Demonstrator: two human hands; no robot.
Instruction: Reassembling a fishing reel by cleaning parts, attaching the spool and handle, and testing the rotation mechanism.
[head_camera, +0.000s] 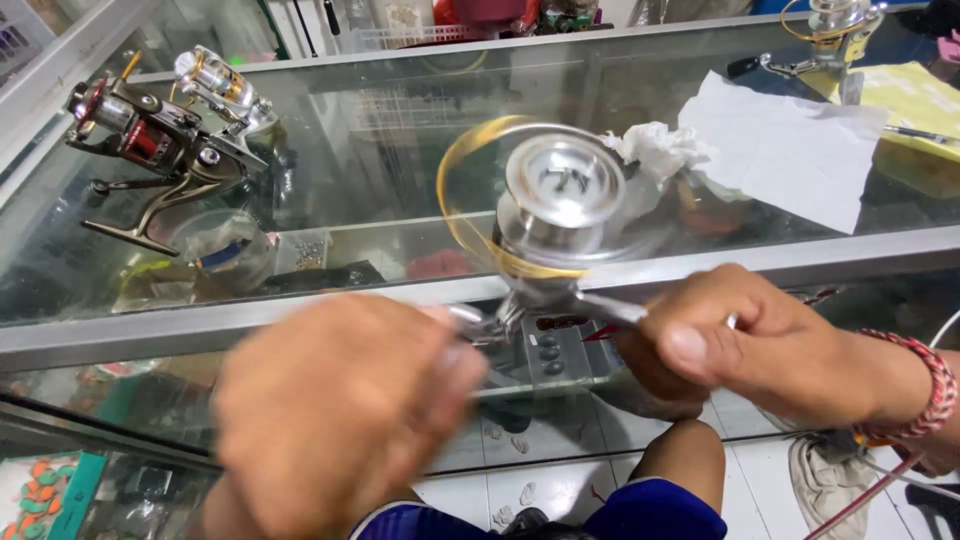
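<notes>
The right hand has its fingers closed around the stem of one silver reel, above the glass desk. The blurred left hand grips its handle. Two more reels lie far left, one far right.

Fishing reel — polished silver metal, glossy, gold-toned rim; counter — smooth reflective glass in matt metal framing; white paper sheet matt, tissue crumpled.
</notes>
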